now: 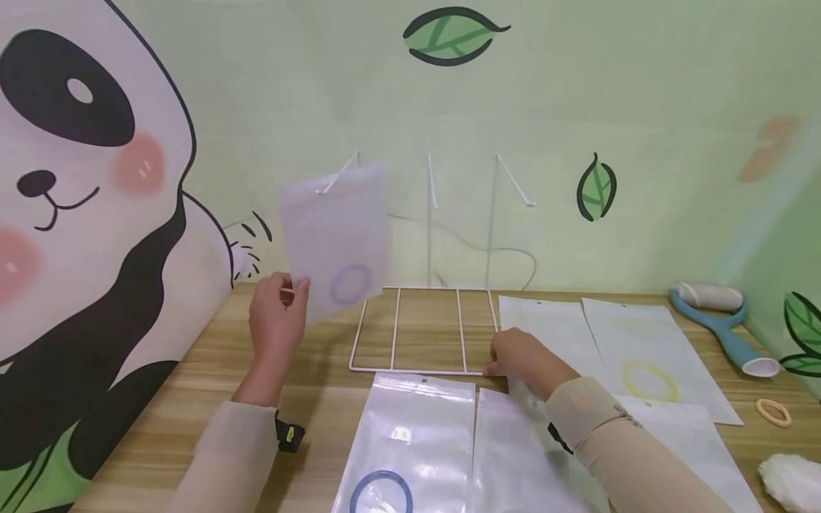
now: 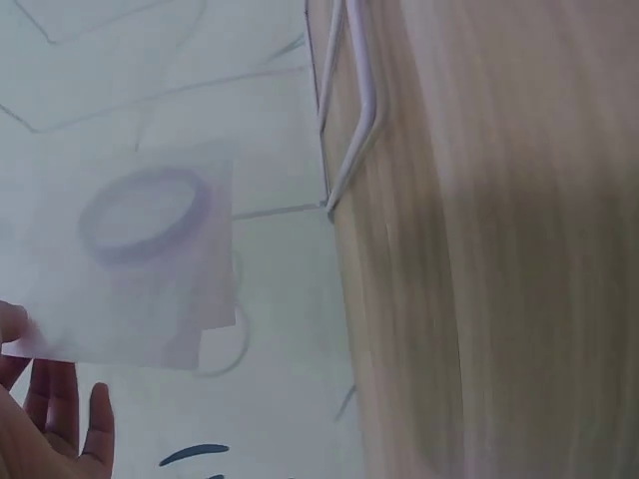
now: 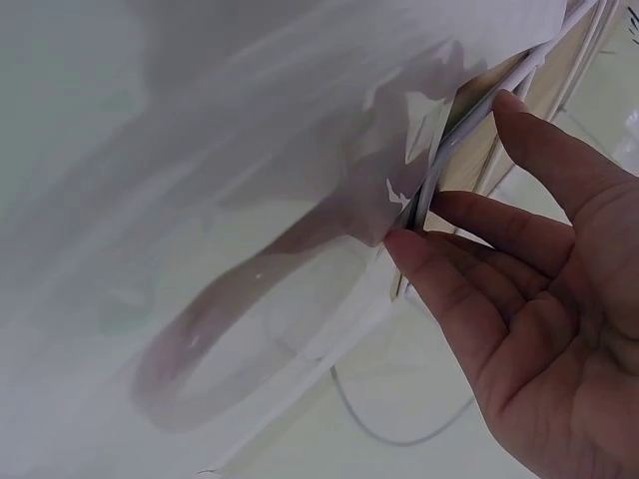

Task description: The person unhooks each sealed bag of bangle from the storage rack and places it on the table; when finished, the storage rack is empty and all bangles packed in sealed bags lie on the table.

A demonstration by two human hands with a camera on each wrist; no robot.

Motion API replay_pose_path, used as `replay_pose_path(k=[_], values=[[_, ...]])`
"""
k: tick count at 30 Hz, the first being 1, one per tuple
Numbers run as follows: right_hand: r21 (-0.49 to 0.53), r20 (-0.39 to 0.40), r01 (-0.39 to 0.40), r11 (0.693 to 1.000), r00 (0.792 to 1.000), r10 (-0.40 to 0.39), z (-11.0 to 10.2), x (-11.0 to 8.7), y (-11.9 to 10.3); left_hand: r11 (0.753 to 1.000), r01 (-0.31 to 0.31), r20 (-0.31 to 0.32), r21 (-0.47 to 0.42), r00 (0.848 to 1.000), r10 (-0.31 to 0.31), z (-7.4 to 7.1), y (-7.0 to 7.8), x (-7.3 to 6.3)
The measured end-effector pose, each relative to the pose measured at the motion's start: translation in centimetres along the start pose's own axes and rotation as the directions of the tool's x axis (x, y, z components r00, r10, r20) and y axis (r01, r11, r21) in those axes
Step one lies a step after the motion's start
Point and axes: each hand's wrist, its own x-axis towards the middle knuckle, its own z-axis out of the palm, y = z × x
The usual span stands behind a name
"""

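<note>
A translucent pouch (image 1: 333, 228) with a purple ring (image 1: 334, 288) inside hangs from the left hook of a white wire display rack (image 1: 417, 372). My left hand (image 1: 277, 324) pinches this pouch by its lower left edge; in the left wrist view the thumb lies on the pouch (image 2: 120, 309), with other fingers spread below. At the rack's front right base corner, my right hand (image 1: 529, 360) grips the wire between thumb and fingers. In the right wrist view a clear-fronted pouch (image 3: 200, 249) lies right at those fingertips. Two other rack hooks hold nothing.
Several flat white pouches lie in front and to the right, one with a blue ring (image 1: 381, 474), another with a yellow ring (image 1: 670, 385). At the right are a blue-handled lint roller (image 1: 725, 335), a small orange band (image 1: 774, 424) and a white fluffy thing (image 1: 792, 481). A printed wall (image 1: 551, 85) stands behind.
</note>
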Motion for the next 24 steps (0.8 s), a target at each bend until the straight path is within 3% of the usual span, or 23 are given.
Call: replay_pose_path(k=[5, 11, 20, 24], values=[[-0.017, -0.003, -0.003, 1.0, 1.0, 0.003, 0.0, 0.0, -0.1, 0.994, -0.106, -0.094, -0.022, 0.99, 0.103, -0.6, 0.7, -0.1], [-0.019, 0.003, -0.002, 1.0, 1.0, 0.002, -0.1, -0.2, -0.3, 0.98, -0.175, -0.189, -0.093, 0.97, 0.156, -1.6, 2.8, 0.8], [-0.025, -0.003, 0.002, 1.0, 1.0, -0.002, -0.3, -0.4, -0.3, 0.983, -0.171, -0.16, -0.063, 0.974, 0.16, -3.0, 6.1, 2.9], [-0.016, -0.013, 0.008, 1.0, 1.0, -0.008, 0.0, -0.4, -0.3, 0.984, -0.167, -0.175, -0.064, 0.972, 0.154, -3.3, 7.0, 3.8]])
